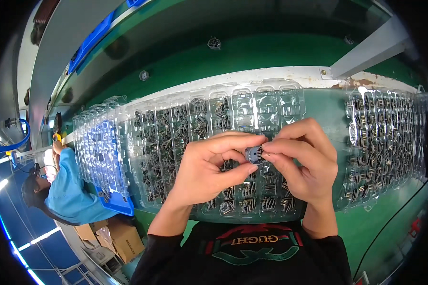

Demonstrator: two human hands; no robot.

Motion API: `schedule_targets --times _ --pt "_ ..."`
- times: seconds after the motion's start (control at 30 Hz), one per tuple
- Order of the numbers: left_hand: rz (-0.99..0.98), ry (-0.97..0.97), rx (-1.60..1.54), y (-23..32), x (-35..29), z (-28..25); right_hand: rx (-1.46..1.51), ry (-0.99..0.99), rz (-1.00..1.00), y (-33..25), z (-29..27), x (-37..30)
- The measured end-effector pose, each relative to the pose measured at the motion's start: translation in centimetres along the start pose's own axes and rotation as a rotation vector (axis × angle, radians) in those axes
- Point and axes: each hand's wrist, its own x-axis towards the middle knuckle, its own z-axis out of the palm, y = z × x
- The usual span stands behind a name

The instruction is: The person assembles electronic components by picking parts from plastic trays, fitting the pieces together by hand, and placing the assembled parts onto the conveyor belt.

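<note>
Between the thumb and index finger of my left hand (pixel 209 166) is a small grey round plastic component (pixel 253 155) with holes in its face and dark metal pins on its right side. My right hand (pixel 306 164) is closed in a pinch, its fingertips at the pin side of that same component. Both hands are raised over a clear plastic blister tray (pixel 290 102). Many of its pockets hold small dark parts with metal pins; several at the far right of this tray are bare. My hands cover part of the near pockets.
Another filled clear tray (pixel 385 142) lies to the right. At the left, stacked clear trays (pixel 97 152) rest over a blue crate (pixel 116 204). A co-worker in a blue top (pixel 76 190) works there. A grey metal post (pixel 371 47) stands at the far right; cardboard boxes (pixel 123 242) sit lower left.
</note>
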Motion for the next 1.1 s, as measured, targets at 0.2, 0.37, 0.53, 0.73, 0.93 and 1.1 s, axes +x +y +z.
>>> schedule_targets --times 0.2,0.37,0.53,0.73,0.93,1.1 --pt "-0.018 -0.021 -0.028 -0.5 0.0 0.2 -0.022 -0.013 0.003 0.1 0.5 -0.4" --pt "0.017 0.027 -0.010 -1.1 0.0 0.1 -0.014 -0.025 0.024 0.2 0.9 -0.2" --pt "-0.005 0.032 0.087 -1.3 -0.2 -0.4 -0.131 -0.082 -0.003 0.6 1.2 -0.2" --pt "0.066 0.046 0.042 -0.6 0.0 0.1 -0.078 0.077 -0.074 1.0 2.4 -0.5" --pt "-0.199 0.124 0.154 -0.3 2.1 -1.7 0.045 -0.152 0.097 1.2 -0.2 0.1" --pt "0.051 0.222 0.499 1.2 8.6 -5.0 -0.198 -0.333 0.048 1.1 0.3 -0.6"
